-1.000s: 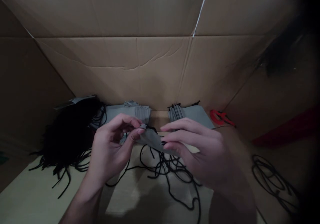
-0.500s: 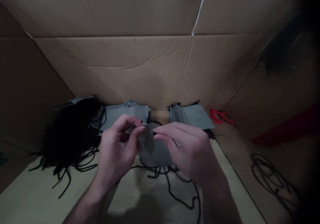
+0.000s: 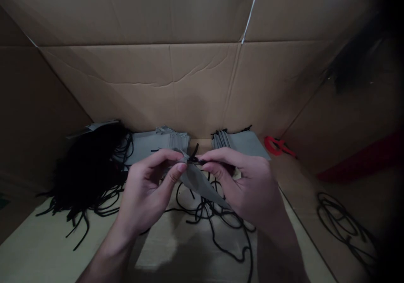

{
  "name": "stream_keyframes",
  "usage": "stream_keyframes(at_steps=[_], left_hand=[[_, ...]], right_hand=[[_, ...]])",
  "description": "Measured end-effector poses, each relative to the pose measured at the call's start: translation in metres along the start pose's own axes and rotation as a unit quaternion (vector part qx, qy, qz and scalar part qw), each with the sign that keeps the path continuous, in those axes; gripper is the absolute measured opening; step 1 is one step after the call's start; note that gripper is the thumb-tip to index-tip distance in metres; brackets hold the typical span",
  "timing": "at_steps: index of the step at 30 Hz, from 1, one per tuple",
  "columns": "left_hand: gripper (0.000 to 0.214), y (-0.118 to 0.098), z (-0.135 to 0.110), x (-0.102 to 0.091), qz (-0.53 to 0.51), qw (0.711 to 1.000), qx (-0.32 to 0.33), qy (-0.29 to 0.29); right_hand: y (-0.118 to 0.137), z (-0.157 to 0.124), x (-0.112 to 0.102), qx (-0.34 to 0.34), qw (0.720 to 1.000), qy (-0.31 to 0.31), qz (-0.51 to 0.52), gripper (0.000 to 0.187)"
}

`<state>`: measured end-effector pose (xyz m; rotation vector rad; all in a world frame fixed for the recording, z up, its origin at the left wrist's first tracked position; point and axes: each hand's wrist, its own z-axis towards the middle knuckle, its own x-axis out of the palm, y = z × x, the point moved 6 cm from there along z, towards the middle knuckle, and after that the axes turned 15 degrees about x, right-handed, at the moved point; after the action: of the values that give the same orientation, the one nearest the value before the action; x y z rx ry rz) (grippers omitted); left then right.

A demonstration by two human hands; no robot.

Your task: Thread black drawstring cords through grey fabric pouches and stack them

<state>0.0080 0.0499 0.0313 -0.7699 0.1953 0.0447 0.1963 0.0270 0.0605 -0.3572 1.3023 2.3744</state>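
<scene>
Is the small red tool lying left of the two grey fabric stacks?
No, the small red tool lies right of the grey fabric stacks, beside the cardboard wall.

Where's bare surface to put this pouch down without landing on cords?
Bare: the front-left work surface between the black cord pile and the left hand; also the cardboard between the red-handled tool and the cord coil. Crowded: loose cords under the grey pouch, pouch stacks behind.

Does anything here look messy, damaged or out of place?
Nothing serious: loose black cords lie tangled on the cardboard floor beneath the grey pouch held by left hand and right hand; the back wall is creased.
</scene>
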Motion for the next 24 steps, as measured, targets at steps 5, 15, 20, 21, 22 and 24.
stream_keyframes(at_steps=[5,15,20,21,22,24], left_hand=[[0.003,0.000,0.000,0.000,-0.008,1.000,-0.018,0.006],[0.003,0.000,-0.002,0.001,0.000,1.000,-0.010,0.002],[0.003,-0.005,-0.001,0.003,0.020,1.000,0.016,0.002],[0.002,-0.007,0.000,0.004,0.023,0.999,0.023,0.005],[0.002,-0.008,0.000,0.004,0.028,0.999,0.031,0.007],[0.004,-0.010,0.001,0.004,0.043,0.998,0.044,0.008]], right_hand=[[-0.001,-0.001,-0.005,0.010,1.000,-0.013,0.006,0.010],[0.008,-0.005,-0.003,-0.053,0.997,-0.048,-0.014,0.015],[0.014,-0.010,-0.003,-0.065,0.994,-0.061,-0.059,0.014],[0.015,-0.011,-0.003,-0.065,0.994,-0.059,-0.062,0.013],[0.016,-0.011,-0.003,-0.066,0.994,-0.056,-0.063,0.013],[0.019,-0.012,-0.003,-0.071,0.995,-0.044,-0.059,0.016]])
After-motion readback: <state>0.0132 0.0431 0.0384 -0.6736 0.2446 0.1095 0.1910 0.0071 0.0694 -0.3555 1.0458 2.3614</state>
